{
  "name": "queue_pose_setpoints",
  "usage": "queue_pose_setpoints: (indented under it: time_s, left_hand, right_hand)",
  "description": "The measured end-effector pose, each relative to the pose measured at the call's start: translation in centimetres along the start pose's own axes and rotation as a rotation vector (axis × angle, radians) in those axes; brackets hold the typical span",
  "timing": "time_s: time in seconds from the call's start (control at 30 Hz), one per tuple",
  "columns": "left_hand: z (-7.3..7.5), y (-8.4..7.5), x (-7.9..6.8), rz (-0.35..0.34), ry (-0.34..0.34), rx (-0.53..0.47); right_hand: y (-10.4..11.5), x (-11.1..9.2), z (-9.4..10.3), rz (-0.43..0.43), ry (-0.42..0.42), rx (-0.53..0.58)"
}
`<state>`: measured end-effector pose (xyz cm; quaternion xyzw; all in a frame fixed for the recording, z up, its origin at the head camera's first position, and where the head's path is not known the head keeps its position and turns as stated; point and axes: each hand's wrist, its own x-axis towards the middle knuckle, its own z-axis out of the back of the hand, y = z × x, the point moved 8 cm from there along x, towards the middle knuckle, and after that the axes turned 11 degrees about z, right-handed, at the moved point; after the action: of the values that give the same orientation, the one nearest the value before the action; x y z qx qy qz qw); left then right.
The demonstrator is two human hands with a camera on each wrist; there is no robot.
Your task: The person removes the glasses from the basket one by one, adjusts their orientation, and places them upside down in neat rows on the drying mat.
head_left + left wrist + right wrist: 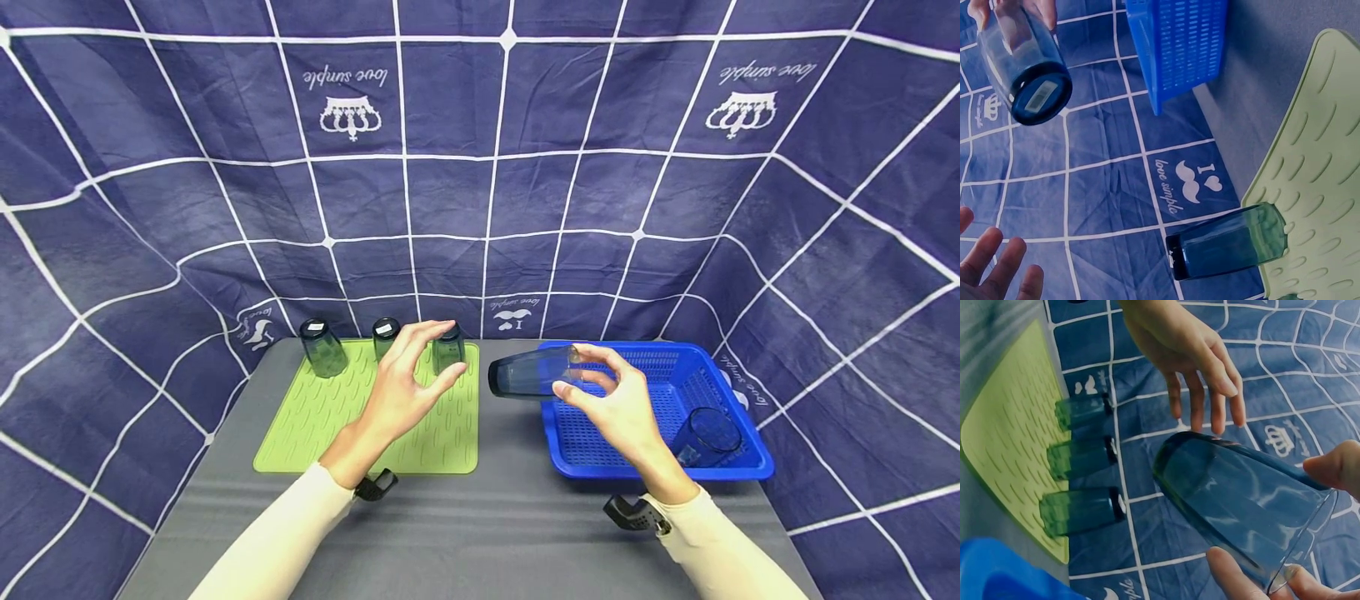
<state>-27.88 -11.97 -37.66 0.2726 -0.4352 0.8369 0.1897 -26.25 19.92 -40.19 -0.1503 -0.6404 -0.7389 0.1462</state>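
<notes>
My right hand [621,408] holds a blue-tinted drinking glass [528,373] near its rim, between thumb and fingers. The glass lies sideways in the air over the basket's left edge, its dark base pointing left. A white label shows on that base in the left wrist view. My left hand [401,387] hovers over the green mat [360,446] with fingers spread and nothing in them, apart from the held glass. At the mat's back edge stand three upside-down glasses: a left one [324,350], a middle one [386,333] and a right one [450,357], partly behind my left fingers.
A blue plastic basket [660,472] sits on the grey tabletop [495,533] at the right. Inside its front right corner is another glass [711,435], partly behind my right wrist. A blue checked cloth [450,200] hangs behind and along both sides.
</notes>
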Motion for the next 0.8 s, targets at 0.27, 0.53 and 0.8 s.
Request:
queue_pose_setpoints:
  time_s: [0.27,0.53,0.8]
  left_hand:
    - [-0.2,0.0,-1.2,0.034,0.060,-0.015]
    - [-0.5,-0.2,-2.1,0.046,0.085,-0.021]
    - [-0.6,-0.5,-2.7,0.050,0.113,-0.056]
  right_hand:
    - [-0.1,-0.3,-1.3,0.011,0.010,0.069]
    - [-0.6,-0.7,-2.5,0.012,0.026,0.120]
    - [-1.0,-1.0,-3.4,0.005,0.021,0.154]
